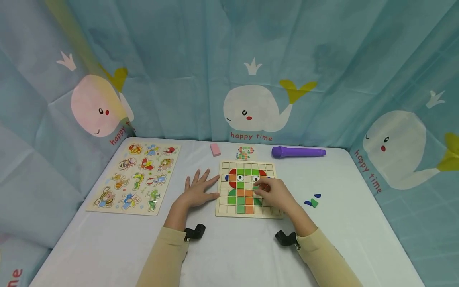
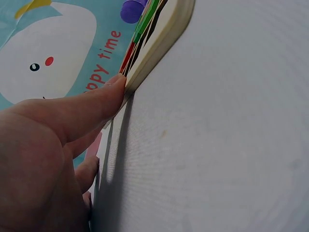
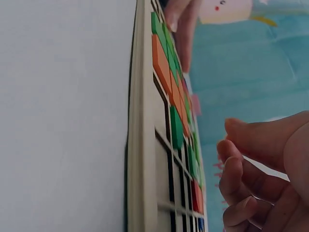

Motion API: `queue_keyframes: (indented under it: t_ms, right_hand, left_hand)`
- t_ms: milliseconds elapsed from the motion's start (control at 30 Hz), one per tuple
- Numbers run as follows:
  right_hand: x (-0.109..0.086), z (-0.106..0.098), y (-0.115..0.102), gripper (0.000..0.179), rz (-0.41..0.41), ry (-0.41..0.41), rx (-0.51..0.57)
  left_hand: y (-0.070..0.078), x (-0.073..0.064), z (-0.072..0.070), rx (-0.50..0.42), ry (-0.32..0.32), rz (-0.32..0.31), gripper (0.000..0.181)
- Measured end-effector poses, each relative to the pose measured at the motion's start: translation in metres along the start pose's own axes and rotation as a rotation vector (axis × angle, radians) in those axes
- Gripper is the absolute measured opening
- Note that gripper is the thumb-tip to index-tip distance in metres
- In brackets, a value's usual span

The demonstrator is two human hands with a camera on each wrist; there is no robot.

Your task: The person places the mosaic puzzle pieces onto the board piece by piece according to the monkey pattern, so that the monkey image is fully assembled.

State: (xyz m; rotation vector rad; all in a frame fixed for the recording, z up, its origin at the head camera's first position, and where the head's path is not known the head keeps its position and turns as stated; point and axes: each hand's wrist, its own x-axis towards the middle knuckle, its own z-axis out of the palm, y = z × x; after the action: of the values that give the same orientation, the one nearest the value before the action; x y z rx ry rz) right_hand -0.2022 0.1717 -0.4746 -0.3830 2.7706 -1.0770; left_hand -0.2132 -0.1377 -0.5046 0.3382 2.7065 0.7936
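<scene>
A square wooden grid board (image 1: 222,209) lies on the table with flat red, green, orange and blue pieces and two eye pieces set in its cells. My left hand (image 1: 197,192) is spread flat at its left side. In the left wrist view, a fingertip (image 2: 118,82) touches the board's edge. Over the right part of the board, my right hand (image 1: 275,193) hovers with bent fingers, near a green piece (image 1: 255,187). The right wrist view shows its thumb and index fingertips slightly apart, with no piece visible between them.
Behind the board lie a small pattern card (image 1: 245,153), a pink block (image 1: 215,150) and a purple microphone-shaped object (image 1: 299,152). Several loose blue and green pieces (image 1: 314,203) are on the right. A wooden insect puzzle board (image 1: 138,207) occupies the left. A whale-print curtain (image 1: 201,103) surrounds the table.
</scene>
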Motion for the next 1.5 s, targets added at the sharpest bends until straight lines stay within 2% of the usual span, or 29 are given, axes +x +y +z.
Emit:
queue_keyframes:
  t_ms: [333, 667, 867, 1167, 1300, 1500]
  right_hand:
    - [-0.018, -0.023, 0.019, 0.021, 0.075, 0.024, -0.003]
    - [-0.038, -0.037, 0.043, 0.024, 0.100, 0.024, -0.016]
    - [-0.050, -0.047, 0.052, 0.027, 0.154, -0.022, -0.029]
    - [-0.059, -0.051, 0.064, 0.033, 0.150, -0.097, -0.066]
    - [-0.060, -0.051, 0.067, 0.028, 0.139, -0.121, -0.069]
    - [-0.060, -0.050, 0.067, 0.019, 0.143, -0.117, -0.070]
  left_hand:
    - [0.000, 0.002, -0.001, -0.011, 0.001, -0.001, 0.073]
    - [-0.001, 0.001, 0.002, 0.006, -0.003, -0.005, 0.072]
    - [0.001, 0.001, 0.002, 0.004, 0.000, 0.001, 0.072]
    - [0.002, 0.000, 0.000, 0.006, 0.003, 0.004, 0.072]
    - [0.001, -0.001, 0.000, -0.003, 0.002, 0.008, 0.072]
    - [0.000, -0.001, 0.000, 0.000, 0.005, 0.013, 0.072]
